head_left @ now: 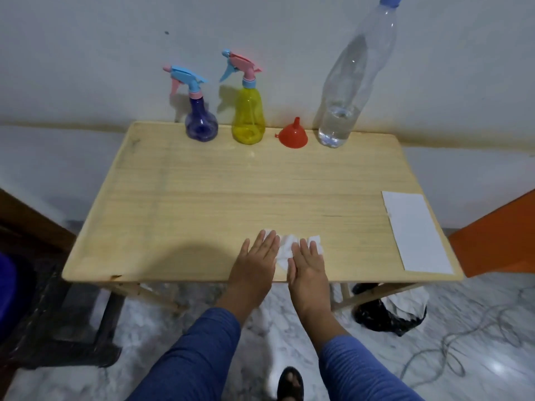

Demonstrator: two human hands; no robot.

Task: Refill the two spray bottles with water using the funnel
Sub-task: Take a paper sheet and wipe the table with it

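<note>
At the table's far edge stand a purple spray bottle (201, 123) with a blue and pink head and a yellow spray bottle (248, 117) with a pink and blue head. To their right a red funnel (293, 135) lies mouth down. A tall clear water bottle (350, 91) with a blue cap holds a little water. Near the front edge my left hand (256, 263) and my right hand (307, 267) lie flat, fingers apart, on a crumpled white tissue (285, 250).
The wooden table (202, 198) stands against a white wall. A white sheet of paper (415, 231) lies at its right edge. A dark stool is at the left, an orange surface at the right, a black bag and a cable on the marble floor.
</note>
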